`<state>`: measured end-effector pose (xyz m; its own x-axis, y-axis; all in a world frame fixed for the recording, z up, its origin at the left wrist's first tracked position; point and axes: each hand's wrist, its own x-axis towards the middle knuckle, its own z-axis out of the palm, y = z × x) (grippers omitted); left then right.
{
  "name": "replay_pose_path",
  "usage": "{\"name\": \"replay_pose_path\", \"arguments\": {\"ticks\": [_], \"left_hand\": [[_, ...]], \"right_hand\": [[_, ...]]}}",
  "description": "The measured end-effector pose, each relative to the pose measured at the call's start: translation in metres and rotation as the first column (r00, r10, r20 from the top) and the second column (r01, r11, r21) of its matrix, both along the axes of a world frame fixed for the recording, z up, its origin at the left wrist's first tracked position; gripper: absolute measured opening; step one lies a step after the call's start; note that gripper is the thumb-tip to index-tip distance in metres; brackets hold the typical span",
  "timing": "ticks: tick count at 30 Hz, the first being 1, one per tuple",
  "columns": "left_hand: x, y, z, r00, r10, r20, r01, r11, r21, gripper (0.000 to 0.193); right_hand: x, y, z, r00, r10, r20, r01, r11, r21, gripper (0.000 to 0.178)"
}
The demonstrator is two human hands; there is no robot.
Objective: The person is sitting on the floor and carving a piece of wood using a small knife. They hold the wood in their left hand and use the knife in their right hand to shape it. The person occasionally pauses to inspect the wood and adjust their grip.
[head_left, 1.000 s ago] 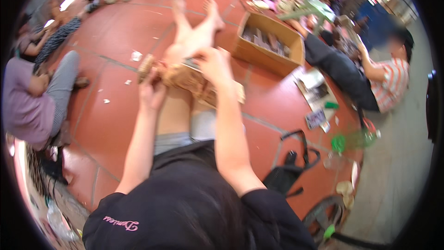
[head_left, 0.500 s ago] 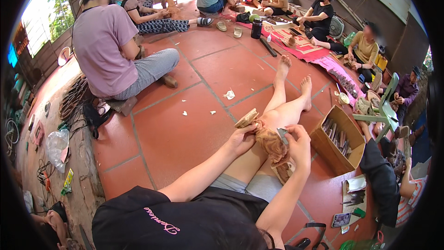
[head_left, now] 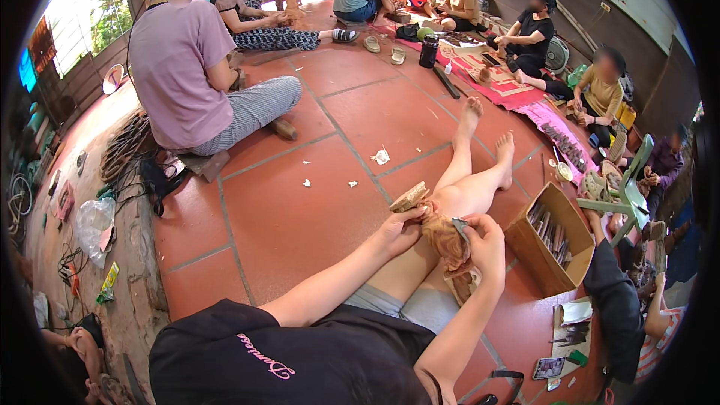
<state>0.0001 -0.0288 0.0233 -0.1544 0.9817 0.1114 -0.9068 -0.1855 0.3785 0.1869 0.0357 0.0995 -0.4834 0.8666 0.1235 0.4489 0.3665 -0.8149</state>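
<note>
Across my lap lies a carved brown wooden piece (head_left: 448, 245) with swirling grooves. A paler, flat wooden end (head_left: 409, 196) juts out at its far left, and more pale wood (head_left: 463, 283) shows at its near end. My left hand (head_left: 399, 232) is closed round the narrow part beside the flat end. Pinched in the fingers of my right hand (head_left: 486, 244) is a small grey sheet (head_left: 462, 226), which looks like sandpaper. It rests against the upper right side of the carving. My right palm hides part of the wood.
A cardboard box (head_left: 533, 246) of slim tools stands right of my legs. Beyond it is a green plastic chair (head_left: 636, 184). A phone (head_left: 549, 367) lies at lower right. A person in a pink shirt (head_left: 184, 67) sits at left; several others work farther off. White scraps (head_left: 382, 156) dot the tiles.
The whole view has shifted slightly, so things sit a little farther right and lower. My right hand's grey sheet has tilted and now lies closer over the carving. My left hand keeps its hold.
</note>
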Motion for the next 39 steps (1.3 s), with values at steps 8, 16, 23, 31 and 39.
{"name": "replay_pose_path", "arguments": {"ticks": [8,16,23,31,39], "left_hand": [[-0.001,0.000,-0.003,0.998,0.008,0.060,-0.005,0.999,-0.051,0.024],[-0.001,-0.002,0.000,1.000,0.007,0.025,-0.006,0.998,-0.069,0.023],[0.000,0.000,-0.007,0.999,-0.005,0.033,0.007,0.999,-0.053,0.018],[0.000,-0.005,0.004,0.999,0.038,0.020,-0.035,0.993,-0.111,0.021],[0.002,-0.003,0.001,0.999,-0.004,0.046,0.008,0.995,-0.100,0.023]], "right_hand": [[-0.003,-0.003,0.003,0.997,-0.049,0.056,0.037,0.978,0.206,0.006],[-0.008,0.003,0.005,0.963,-0.140,-0.229,0.186,0.962,0.198,0.008],[0.000,0.006,-0.006,0.972,-0.084,-0.218,0.081,0.996,-0.021,0.016],[-0.012,0.001,0.005,0.892,-0.026,-0.452,0.028,1.000,-0.003,0.021],[-0.001,-0.006,0.013,0.985,-0.005,-0.173,0.012,0.999,0.038,0.017]]}}
